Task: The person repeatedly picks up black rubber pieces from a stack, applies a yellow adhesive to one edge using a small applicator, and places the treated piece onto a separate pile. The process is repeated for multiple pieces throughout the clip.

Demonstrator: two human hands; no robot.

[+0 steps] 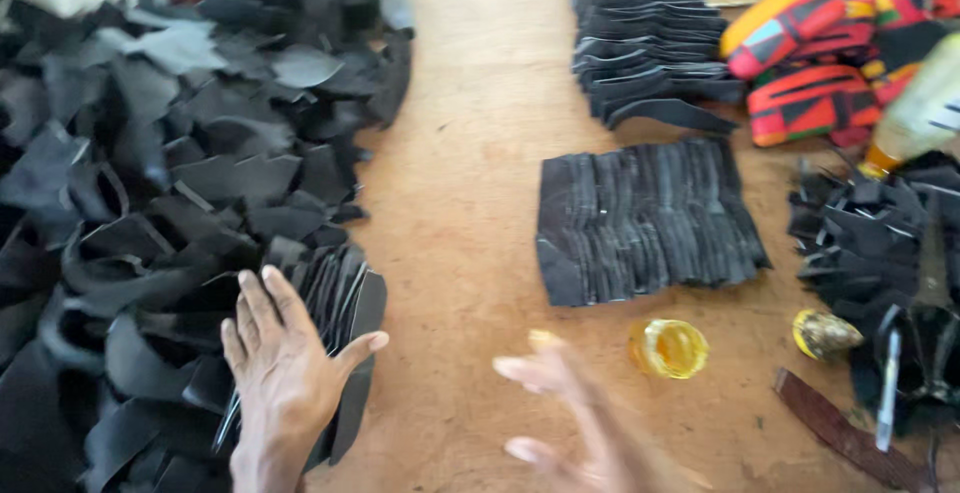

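Fingers spread flat, the left hand (285,373) presses a fanned stack of black leather pieces (340,343); blurred right hand (575,423) hovers open near a yellow glue pot (668,348).

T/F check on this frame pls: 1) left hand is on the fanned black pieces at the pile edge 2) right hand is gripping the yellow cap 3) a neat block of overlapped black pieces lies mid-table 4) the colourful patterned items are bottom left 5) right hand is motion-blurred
1) True. The left hand lies flat on the fanned black pieces at the edge of the big black pile.
2) False. The right hand is open above the wooden table; the yellow cap sits apart from it, untouched.
3) True. The overlapped block lies mid-table.
4) False. The colourful patterned items are at the top right.
5) True. Its fingers are smeared.
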